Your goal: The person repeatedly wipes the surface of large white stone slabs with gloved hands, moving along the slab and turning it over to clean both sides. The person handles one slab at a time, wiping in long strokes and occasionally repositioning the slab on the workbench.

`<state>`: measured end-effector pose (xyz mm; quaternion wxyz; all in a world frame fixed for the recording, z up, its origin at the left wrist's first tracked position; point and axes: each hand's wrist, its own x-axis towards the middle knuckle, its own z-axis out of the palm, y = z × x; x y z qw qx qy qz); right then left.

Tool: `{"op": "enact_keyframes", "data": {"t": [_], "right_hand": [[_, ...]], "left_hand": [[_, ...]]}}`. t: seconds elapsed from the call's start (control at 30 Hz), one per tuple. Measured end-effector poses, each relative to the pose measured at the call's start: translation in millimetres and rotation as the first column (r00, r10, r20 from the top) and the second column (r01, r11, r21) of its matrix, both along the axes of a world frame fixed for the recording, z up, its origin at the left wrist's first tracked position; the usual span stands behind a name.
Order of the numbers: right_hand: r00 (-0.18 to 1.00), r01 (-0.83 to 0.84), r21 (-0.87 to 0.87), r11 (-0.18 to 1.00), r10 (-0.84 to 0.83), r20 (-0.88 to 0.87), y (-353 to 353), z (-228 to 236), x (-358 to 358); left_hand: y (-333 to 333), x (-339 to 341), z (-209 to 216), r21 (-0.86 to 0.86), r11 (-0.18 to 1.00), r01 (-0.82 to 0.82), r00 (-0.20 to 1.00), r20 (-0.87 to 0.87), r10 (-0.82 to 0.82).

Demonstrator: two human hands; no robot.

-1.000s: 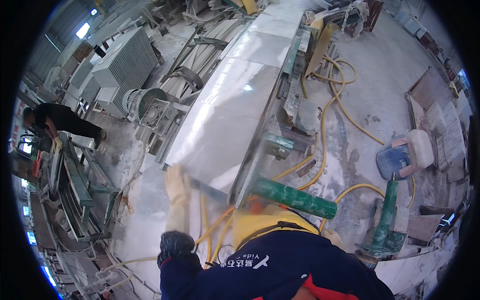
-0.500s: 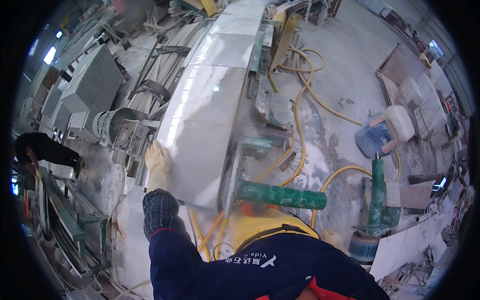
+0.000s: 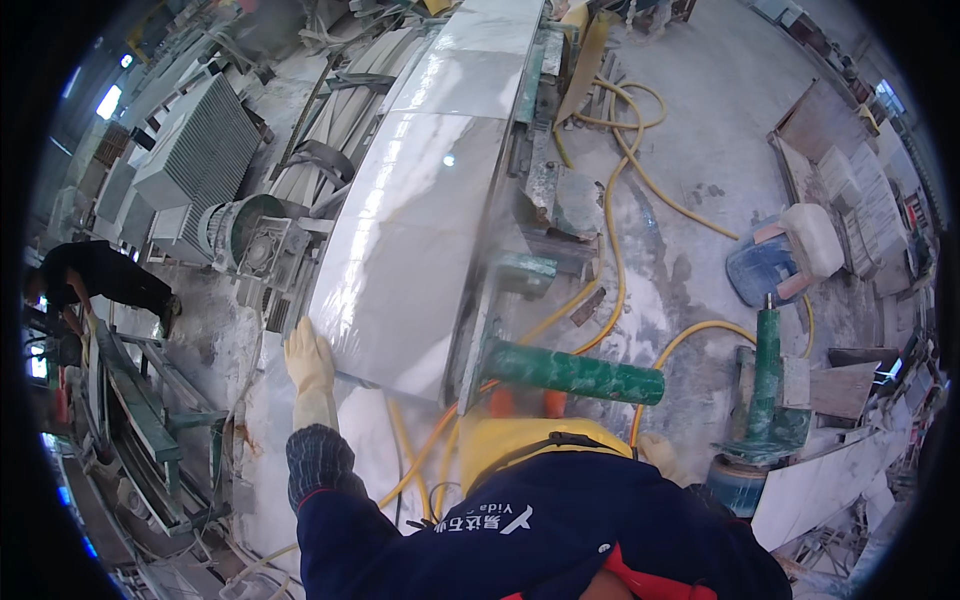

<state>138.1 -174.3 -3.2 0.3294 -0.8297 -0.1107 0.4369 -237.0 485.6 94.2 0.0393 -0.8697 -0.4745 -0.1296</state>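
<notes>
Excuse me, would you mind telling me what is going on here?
A person's gloved left hand is at the near left corner of a glossy pale slab; the right hand is mostly hidden beside the yellow apron. A green cylinder juts out to the slab's right. Further left, another person bends over a green metal frame.

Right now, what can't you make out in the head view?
In the head view:
Right hand: partly hidden by the jacket, grip unclear.
Left hand: palm hidden by its own back.
Slabs: far end cut off by the top edge.
Co-worker: grip too small to tell.
</notes>
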Motion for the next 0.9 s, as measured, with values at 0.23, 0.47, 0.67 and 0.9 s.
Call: {"op": "enact_keyframes", "data": {"t": [0.23, 0.47, 0.67, 0.9], "right_hand": [[0.974, -0.216, -0.155, 0.964, 0.224, 0.042, 13, -45, 29], [0.992, -0.121, -0.106, 0.987, 0.117, -0.037, 31, -42, 36], [0.942, -0.308, 0.015, 0.951, 0.302, 0.147, 41, -22, 32], [0.995, 0.0, 0.039, 0.999, 0.004, -0.1, 43, -8, 16]], "left_hand": [[-50, -7, 2, -0.307, 0.877, -0.371, 0.843, 0.284, 0.456], [-93, 99, -8, -0.423, 0.708, -0.566, 0.546, 0.451, 0.706], [-98, 107, -12, -0.399, 0.724, -0.563, 0.537, 0.49, 0.687], [-103, 105, -20, -0.356, 0.75, -0.558, 0.531, 0.541, 0.652]]}}
